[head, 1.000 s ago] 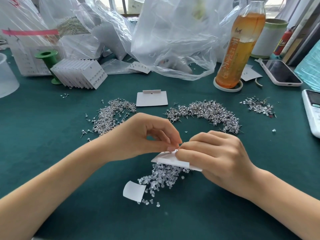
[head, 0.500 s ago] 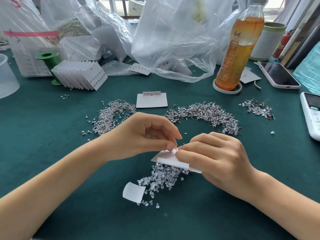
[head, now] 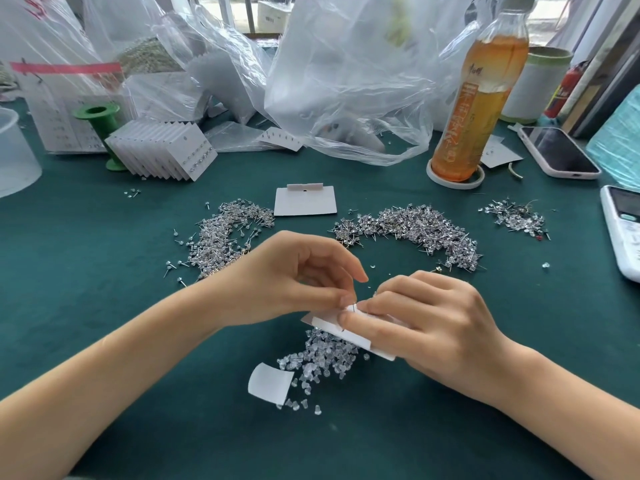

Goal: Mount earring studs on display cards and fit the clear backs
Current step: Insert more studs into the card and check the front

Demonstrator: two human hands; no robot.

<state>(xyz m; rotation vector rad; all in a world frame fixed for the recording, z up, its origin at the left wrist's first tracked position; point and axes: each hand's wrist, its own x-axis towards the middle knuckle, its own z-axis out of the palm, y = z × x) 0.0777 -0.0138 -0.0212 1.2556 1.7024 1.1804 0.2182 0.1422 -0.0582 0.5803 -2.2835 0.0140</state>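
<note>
My right hand [head: 429, 320] grips a white display card [head: 349, 336], held tilted just above the green table. A thin stud pin [head: 353, 308] sticks up from the card's top edge, and my left hand [head: 294, 278] pinches at it with thumb and forefinger. Whether a clear back sits between those fingers is hidden. Under the card lies a pile of clear backs [head: 322, 362]. Two heaps of silver studs lie beyond the hands, a left heap [head: 225, 233] and a right heap [head: 415, 226]. A blank card [head: 304, 200] lies between them.
A stack of filled cards [head: 162, 152] leans by a green spool [head: 100, 119] at back left. Plastic bags [head: 346, 81] fill the back. An orange drink bottle [head: 474, 109], a phone [head: 557, 152] and a white remote [head: 623, 230] stand right. A curled paper scrap [head: 270, 382] lies near.
My left fingers have shifted slightly along the card's top edge to the pin. The card and right hand stay in the same place.
</note>
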